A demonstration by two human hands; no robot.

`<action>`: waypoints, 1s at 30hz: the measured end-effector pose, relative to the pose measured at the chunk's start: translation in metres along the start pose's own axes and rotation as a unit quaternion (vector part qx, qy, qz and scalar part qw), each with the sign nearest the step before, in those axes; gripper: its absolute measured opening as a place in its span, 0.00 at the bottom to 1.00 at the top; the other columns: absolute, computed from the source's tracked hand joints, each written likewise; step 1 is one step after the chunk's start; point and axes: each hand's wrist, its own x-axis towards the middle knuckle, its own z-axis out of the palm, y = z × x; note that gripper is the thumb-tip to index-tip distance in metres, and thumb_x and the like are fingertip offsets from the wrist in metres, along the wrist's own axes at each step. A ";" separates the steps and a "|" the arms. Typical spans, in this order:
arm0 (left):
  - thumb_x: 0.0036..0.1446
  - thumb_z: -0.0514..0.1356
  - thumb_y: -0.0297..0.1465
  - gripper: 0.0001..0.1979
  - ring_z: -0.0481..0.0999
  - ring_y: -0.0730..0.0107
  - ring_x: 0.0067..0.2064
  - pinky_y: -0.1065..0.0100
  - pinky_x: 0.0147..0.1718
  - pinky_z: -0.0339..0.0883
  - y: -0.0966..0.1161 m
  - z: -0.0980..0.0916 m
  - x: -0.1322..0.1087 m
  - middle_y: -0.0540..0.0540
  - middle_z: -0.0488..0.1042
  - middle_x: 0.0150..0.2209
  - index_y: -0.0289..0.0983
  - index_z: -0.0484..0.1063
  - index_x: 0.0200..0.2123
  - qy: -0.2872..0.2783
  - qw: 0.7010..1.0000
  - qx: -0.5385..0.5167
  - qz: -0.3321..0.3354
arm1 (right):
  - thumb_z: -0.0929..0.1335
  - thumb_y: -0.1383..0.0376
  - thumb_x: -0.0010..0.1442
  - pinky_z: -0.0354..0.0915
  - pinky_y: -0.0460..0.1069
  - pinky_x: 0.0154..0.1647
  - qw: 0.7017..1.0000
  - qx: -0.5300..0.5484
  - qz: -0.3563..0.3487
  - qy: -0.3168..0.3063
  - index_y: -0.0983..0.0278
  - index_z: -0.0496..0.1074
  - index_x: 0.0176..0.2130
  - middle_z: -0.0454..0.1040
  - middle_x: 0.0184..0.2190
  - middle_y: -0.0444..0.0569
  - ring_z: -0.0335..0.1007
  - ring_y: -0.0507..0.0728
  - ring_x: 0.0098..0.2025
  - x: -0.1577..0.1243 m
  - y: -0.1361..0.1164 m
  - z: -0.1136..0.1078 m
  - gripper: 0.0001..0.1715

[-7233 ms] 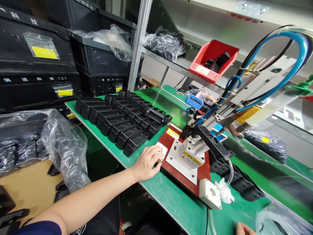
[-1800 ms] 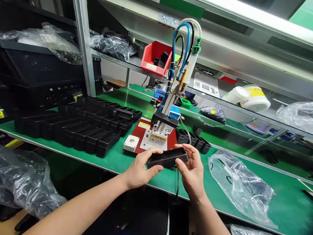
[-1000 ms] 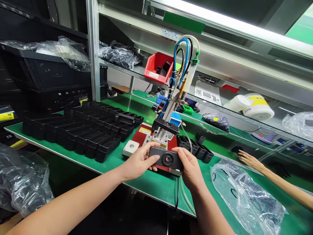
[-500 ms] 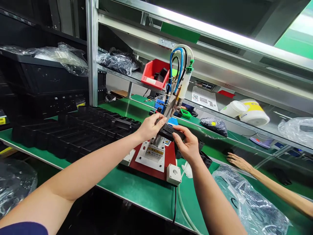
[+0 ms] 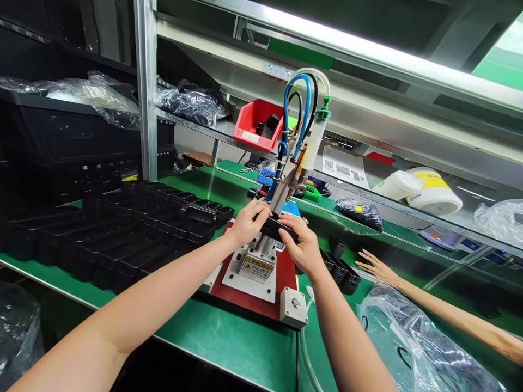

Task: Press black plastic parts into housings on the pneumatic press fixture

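Both of my hands hold one black plastic part [image 5: 278,231] at the press machine [image 5: 281,190]. My left hand [image 5: 251,220] grips its left end, and my right hand [image 5: 299,242] has its right end between thumb and fingers. The part lies against the fixture on top of the metal post, below the slanted head with its syringe [image 5: 314,144] and blue hoses. How it sits in the fixture is hidden by my fingers. Under it are a white base plate [image 5: 250,287] with a warning label and a red board [image 5: 281,272].
Black trays [image 5: 122,228] are stacked at left. A grey button box [image 5: 294,306] stands at front. Several black parts [image 5: 339,267] lie at right, near another person's hand [image 5: 378,269] and a plastic bag [image 5: 412,326]. A red bin [image 5: 257,128] sits on the shelf.
Both my hands have moved slightly down with the black part, which has turned and now lies against the fixture. The other person's hand has shifted left, near the black parts.
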 end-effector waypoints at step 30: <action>0.55 0.50 0.30 0.17 0.73 0.65 0.38 0.65 0.39 0.65 -0.001 0.010 -0.001 0.45 0.77 0.35 0.33 0.78 0.36 0.036 0.987 -0.079 -0.133 | 0.61 0.65 0.66 0.68 0.56 0.46 0.974 0.041 0.056 0.214 0.62 0.77 0.32 0.78 0.40 0.52 0.75 0.58 0.44 -0.005 0.012 0.035 0.18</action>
